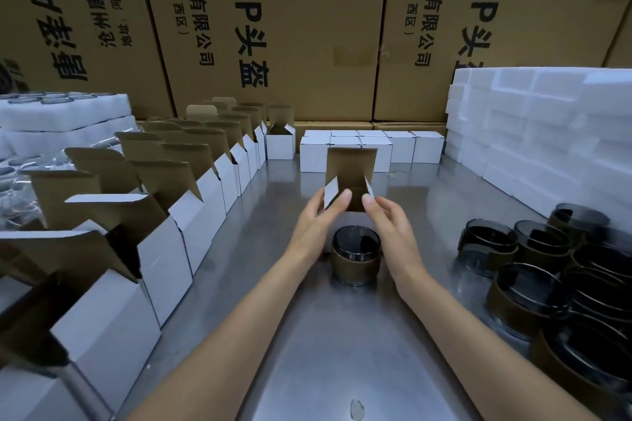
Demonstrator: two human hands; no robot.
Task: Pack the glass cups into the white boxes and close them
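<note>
An open white box (351,178) with a brown inside is held tilted above the metal table, its mouth turned toward me and its lid flap standing up. My left hand (316,224) pinches the left side flap. My right hand (390,225) holds the right side flap with its fingertips. Just below the hands a dark glass cup (356,258) with a brown sleeve stands upright on the table (342,345).
A row of open white boxes (191,212) runs along the left. Closed white boxes (400,147) stand at the back centre. Several more sleeved glass cups (547,270) crowd the right. White foam blocks (540,126) are stacked at back right, foam trays (65,113) at back left, and brown cartons behind.
</note>
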